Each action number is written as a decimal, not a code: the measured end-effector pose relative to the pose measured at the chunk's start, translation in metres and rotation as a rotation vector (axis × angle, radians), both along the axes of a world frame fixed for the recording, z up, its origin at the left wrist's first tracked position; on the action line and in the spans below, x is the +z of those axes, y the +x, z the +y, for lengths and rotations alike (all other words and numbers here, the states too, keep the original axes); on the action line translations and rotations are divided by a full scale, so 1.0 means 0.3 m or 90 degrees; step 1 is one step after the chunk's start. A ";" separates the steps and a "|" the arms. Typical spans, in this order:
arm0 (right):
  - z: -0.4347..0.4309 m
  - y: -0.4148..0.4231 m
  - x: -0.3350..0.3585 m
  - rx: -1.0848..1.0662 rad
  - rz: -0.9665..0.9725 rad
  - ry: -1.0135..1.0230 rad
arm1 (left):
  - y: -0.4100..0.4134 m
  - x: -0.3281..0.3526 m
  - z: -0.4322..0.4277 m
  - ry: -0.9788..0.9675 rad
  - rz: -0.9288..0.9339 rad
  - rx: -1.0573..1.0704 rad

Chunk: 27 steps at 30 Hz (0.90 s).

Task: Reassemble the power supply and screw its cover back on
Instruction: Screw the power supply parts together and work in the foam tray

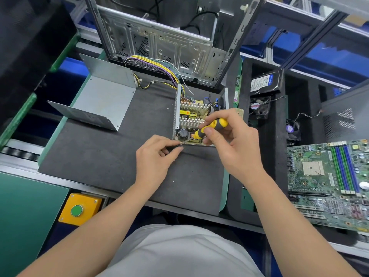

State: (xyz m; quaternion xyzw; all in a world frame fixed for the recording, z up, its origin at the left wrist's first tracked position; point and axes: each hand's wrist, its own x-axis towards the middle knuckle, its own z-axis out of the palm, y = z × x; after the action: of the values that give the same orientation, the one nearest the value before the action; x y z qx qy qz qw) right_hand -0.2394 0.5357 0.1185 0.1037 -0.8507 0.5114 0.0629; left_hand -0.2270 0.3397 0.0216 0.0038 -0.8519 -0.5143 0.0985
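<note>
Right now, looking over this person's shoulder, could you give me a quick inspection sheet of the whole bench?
Surface: black foam mat, small specks on it.
Job's things: power supply open, board and heat sinks showing; its grey cover lies apart to the left; screwdriver angled down at its near edge.
Clutter: motherboard, hard drive, two fans, memory stick to the right; bare computer case behind.
Grippers: right hand grips the screwdriver handle; left hand pinches its tip; any screw too small to tell.
Cables: wire bundle runs back and left from the power supply.
Surroundings: yellow box with green button, conveyor rail.
</note>
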 end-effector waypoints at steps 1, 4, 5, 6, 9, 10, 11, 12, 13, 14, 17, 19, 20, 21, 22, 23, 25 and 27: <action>0.000 0.001 0.000 0.000 0.002 0.000 | 0.001 0.001 0.000 0.002 0.001 0.000; 0.000 0.003 -0.001 0.001 0.007 0.009 | 0.001 0.004 -0.003 0.008 -0.006 0.004; 0.000 0.003 -0.001 0.001 0.007 0.010 | 0.002 0.005 -0.003 0.010 -0.009 0.005; 0.000 0.004 -0.001 0.000 0.006 0.008 | 0.002 0.005 -0.002 0.010 -0.011 0.005; -0.002 0.005 -0.002 0.001 0.009 0.004 | 0.002 0.008 0.000 0.005 -0.014 0.001; -0.002 0.006 -0.002 0.003 0.011 0.002 | 0.002 0.008 0.000 0.003 -0.014 0.001; -0.003 0.006 -0.002 0.005 0.011 0.000 | 0.001 0.008 0.000 0.003 -0.014 0.000; -0.002 0.007 -0.002 0.005 0.010 -0.001 | 0.001 0.008 -0.001 0.005 -0.014 0.000; -0.001 0.008 -0.002 0.004 0.008 -0.002 | 0.001 0.007 -0.002 0.011 -0.016 0.000; 0.000 0.009 -0.002 0.000 0.006 -0.006 | 0.000 0.006 -0.003 0.018 -0.018 0.000; 0.002 0.010 -0.003 -0.017 -0.013 -0.035 | -0.002 -0.003 -0.006 0.043 -0.025 0.005; 0.002 0.009 -0.003 -0.029 -0.032 -0.063 | -0.003 -0.009 -0.009 0.064 -0.031 0.006; 0.002 0.008 -0.003 -0.034 -0.041 -0.077 | -0.003 -0.011 -0.010 0.072 -0.032 0.004; 0.002 0.006 -0.004 -0.041 -0.048 -0.091 | -0.004 -0.012 -0.011 0.081 -0.034 0.002; 0.002 0.003 -0.005 -0.049 -0.056 -0.104 | -0.005 -0.014 -0.012 0.091 -0.037 0.001; 0.001 -0.001 -0.006 -0.060 -0.064 -0.118 | -0.006 -0.015 -0.012 0.100 -0.040 -0.001; -0.004 -0.009 -0.010 -0.085 -0.084 -0.162 | -0.008 -0.018 -0.015 0.115 -0.048 -0.001; -0.010 -0.013 -0.018 -0.108 -0.111 -0.221 | -0.010 -0.022 -0.019 0.135 -0.062 0.007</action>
State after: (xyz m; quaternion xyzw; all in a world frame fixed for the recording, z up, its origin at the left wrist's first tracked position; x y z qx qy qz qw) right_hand -0.2434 0.5327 0.1131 -0.0254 -0.7577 0.6502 0.0490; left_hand -0.2301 0.3340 0.0150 0.0438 -0.7965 -0.6001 0.0592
